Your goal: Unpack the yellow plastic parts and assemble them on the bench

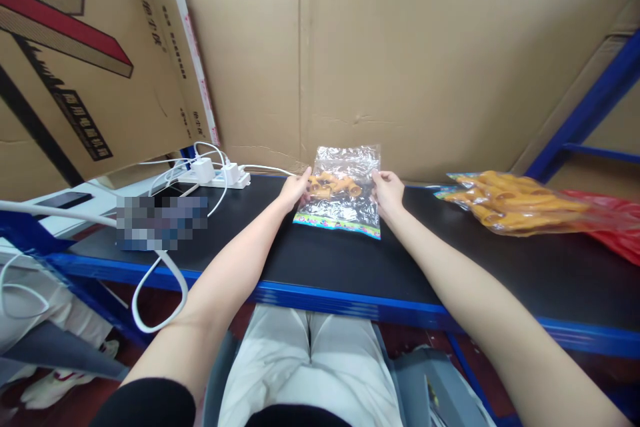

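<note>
Plastic, clear and crinkled, is pinched at either side between the fingers of the left hand (296, 192) and the right hand (390, 192) — a clear bag (340, 208) with orange pieces (353, 186) inside and a colourful strip along its near edge. It sits over the middle of the black tabletop (330, 268), toward the back; whether it lies flat or is slightly lifted, I cannot tell. Blue metal edging (320, 298) runs along the front. On the right lies a filled bag (520, 203) of orange parts, against red plastic (617, 220). On the left, a white power strip (214, 178) carries plugs (202, 169), with a pixelated object (175, 217) nearer. Behind stands a tall cardboard panel (400, 67); a printed carton (140, 87) rises at left, a blue post (590, 100) slants at right — dark red floor (410, 337) shows below.
</note>
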